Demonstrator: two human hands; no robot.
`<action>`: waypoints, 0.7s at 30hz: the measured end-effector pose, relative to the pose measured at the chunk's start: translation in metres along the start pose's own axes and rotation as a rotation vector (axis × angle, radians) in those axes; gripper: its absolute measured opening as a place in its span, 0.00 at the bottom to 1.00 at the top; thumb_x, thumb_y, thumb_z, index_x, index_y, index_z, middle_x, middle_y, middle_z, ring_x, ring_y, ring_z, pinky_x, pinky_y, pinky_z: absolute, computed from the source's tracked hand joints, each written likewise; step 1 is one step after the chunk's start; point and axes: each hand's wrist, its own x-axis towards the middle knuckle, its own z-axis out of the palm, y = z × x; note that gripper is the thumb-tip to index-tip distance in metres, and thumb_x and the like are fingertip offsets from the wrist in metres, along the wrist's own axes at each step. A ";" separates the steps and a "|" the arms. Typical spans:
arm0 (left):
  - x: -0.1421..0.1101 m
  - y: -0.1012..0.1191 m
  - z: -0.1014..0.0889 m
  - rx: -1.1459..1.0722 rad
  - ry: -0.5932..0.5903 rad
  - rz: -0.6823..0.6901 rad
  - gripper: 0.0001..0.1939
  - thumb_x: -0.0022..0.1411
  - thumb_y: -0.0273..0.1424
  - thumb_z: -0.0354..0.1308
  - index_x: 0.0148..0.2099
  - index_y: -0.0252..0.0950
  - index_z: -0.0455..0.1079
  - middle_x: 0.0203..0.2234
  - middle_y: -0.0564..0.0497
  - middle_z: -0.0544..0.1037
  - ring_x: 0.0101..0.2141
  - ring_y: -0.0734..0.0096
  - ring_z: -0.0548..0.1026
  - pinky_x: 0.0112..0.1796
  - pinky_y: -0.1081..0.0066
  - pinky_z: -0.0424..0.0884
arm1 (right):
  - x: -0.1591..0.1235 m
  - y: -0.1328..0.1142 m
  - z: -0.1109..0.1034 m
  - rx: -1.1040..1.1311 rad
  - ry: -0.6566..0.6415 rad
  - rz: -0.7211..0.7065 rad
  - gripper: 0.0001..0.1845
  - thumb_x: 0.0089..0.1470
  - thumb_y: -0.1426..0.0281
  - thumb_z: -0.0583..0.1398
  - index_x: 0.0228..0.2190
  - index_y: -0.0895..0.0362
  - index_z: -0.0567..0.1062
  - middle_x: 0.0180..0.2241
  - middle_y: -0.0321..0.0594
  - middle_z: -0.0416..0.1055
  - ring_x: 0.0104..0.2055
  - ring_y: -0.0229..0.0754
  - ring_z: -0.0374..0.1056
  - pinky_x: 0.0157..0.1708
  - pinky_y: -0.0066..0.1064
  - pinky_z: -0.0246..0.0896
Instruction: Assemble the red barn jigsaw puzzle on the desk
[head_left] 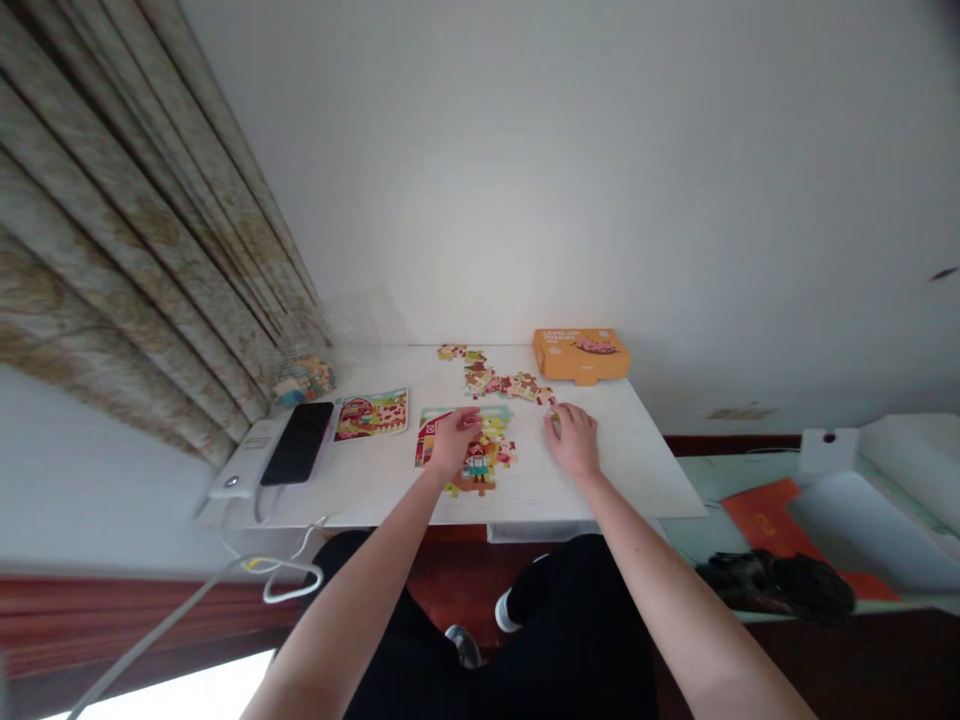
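Left hand [454, 445] is being held low over the partly built jigsaw puzzle [480, 465], near the middle of the white table [622, 465], with fingers spread and resting on it, not clenched; whether a piece is being grasped cannot be told. Right hand [574, 442] is being kept just right of the puzzle, with fingers bent down at a small loose piece [553, 425]; a pinch cannot be confirmed. Close, low hands are being used, which suits careful fitting on a flat surface. Farther pieces [491, 378] are being left in a winding trail. A picture card [371, 415] and black phone [298, 443] are lying left; an orange box [581, 355] is sitting far right.
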 end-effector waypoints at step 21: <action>-0.011 0.012 0.056 0.458 -0.126 0.333 0.21 0.65 0.21 0.54 0.59 0.38 0.72 0.51 0.44 0.80 0.50 0.63 0.79 0.54 0.62 0.74 | 0.013 0.019 0.014 0.582 -0.348 0.086 0.21 0.60 0.52 0.58 0.28 0.54 0.78 0.25 0.36 0.75 0.27 0.41 0.68 0.29 0.29 0.57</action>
